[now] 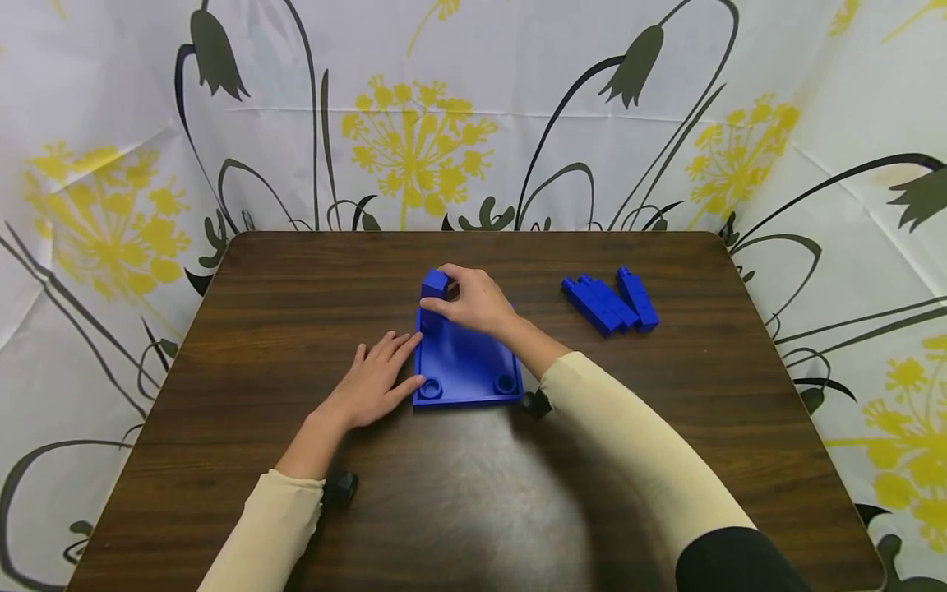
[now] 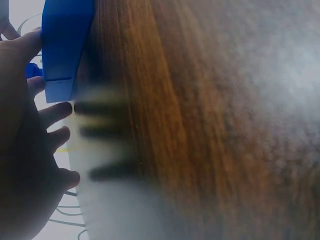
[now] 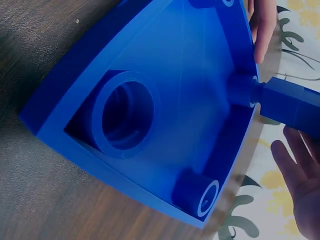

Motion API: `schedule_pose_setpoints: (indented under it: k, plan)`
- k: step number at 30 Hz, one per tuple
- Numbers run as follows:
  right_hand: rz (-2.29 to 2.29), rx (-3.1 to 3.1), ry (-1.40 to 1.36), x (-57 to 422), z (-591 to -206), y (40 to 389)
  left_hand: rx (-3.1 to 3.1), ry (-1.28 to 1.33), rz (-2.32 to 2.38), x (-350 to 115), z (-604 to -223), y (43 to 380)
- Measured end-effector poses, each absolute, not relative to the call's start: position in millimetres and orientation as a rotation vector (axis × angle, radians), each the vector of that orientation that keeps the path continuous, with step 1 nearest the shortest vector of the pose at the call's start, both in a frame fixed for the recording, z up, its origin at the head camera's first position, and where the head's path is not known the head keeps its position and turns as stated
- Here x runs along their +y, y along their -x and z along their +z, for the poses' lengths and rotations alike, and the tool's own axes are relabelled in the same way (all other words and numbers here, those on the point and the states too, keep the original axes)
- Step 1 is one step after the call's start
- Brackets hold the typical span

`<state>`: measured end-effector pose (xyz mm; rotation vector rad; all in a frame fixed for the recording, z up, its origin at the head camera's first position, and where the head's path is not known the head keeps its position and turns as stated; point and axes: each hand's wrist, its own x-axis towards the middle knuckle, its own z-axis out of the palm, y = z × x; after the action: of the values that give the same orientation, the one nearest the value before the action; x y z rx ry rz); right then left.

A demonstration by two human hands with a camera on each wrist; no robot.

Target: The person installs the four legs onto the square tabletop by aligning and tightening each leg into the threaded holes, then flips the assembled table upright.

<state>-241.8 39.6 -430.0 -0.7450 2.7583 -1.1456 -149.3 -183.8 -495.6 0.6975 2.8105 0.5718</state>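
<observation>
Left hand (image 1: 370, 382): fingers straight, spread, touching tray's left side, nearer person than right-hand grip. Blue post (image 1: 433, 289): upright in grip, lower end at tray's far-left socket (image 3: 242, 90). Blue tray (image 1: 468, 362): below grip, on table (image 1: 459, 493). Right hand (image 1: 477, 302): thumb and fingers pinching post. Right of grip: three loose posts (image 1: 610, 304), lying.

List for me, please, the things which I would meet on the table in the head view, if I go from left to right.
Left sleeve → left hand → blue tray-like piece → three loose blue posts.
</observation>
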Motion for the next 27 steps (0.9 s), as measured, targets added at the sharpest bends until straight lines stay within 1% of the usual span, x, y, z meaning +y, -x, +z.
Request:
schedule_pose_setpoints:
  k: [6, 12, 19, 27]
  plan:
    - [-1.131, 2.705, 0.803, 39.8, -427.6, 241.7, 2.781, -0.673, 0.622, -184.6, -496.7, 148.1]
    - [-1.27, 2.528, 0.826, 44.3, -426.2, 242.9, 2.754, -0.656, 0.628, -184.2, -492.3, 149.0]
    - [-1.411, 2.34, 0.92, 46.3, -425.2, 245.7, 2.739, -0.644, 0.626, -184.8, -490.4, 149.7]
    - [-1.351, 2.354, 0.926, 45.9, -424.7, 247.9, 2.744, -0.648, 0.626, -184.2, -491.4, 149.2]
